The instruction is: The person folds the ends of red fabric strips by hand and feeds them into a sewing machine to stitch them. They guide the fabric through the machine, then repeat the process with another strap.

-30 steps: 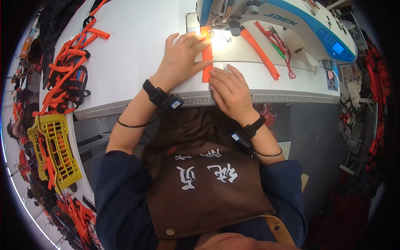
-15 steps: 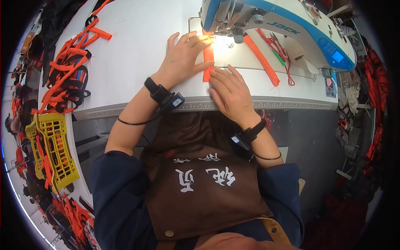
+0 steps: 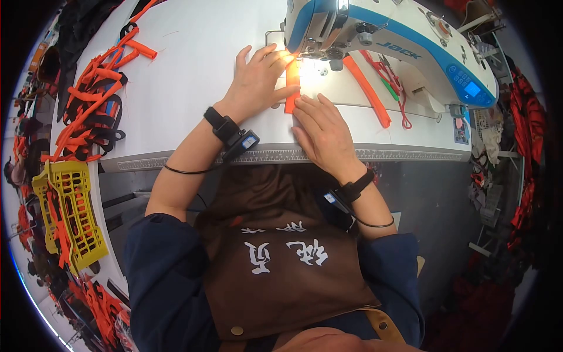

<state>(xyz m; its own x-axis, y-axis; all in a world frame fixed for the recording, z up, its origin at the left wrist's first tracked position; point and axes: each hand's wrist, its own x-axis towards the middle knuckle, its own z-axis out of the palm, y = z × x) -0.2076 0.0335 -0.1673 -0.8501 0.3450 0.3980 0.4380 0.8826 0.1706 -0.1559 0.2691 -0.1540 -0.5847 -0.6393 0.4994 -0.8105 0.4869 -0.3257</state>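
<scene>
A flat orange fabric strip (image 3: 291, 103) lies lengthwise under the lit needle area of a white and blue sewing machine (image 3: 399, 44). My left hand (image 3: 258, 82) rests with fingers spread, its fingertips and thumb on the strip's left side near the presser foot. Flat beside the strip's near end is my right hand (image 3: 324, 126), fingers stretched out and fingertips at its right edge. The glare hides the needle and the strip's far end. Right of the needle plate lies another orange strip (image 3: 369, 94), next to red-handled scissors (image 3: 401, 97) and a thin green item (image 3: 389, 87).
Tangled orange and black strips (image 3: 94, 105) lie on the table's left side. A yellow plastic basket (image 3: 76, 205) with orange pieces hangs near the left edge. A ruler strip (image 3: 264, 155) runs along the table's front edge. Red fabric (image 3: 516, 158) is piled at far right.
The orange strip has slid slightly farther in under the machine, with both hands staying on it. The whole view has shifted a little.
</scene>
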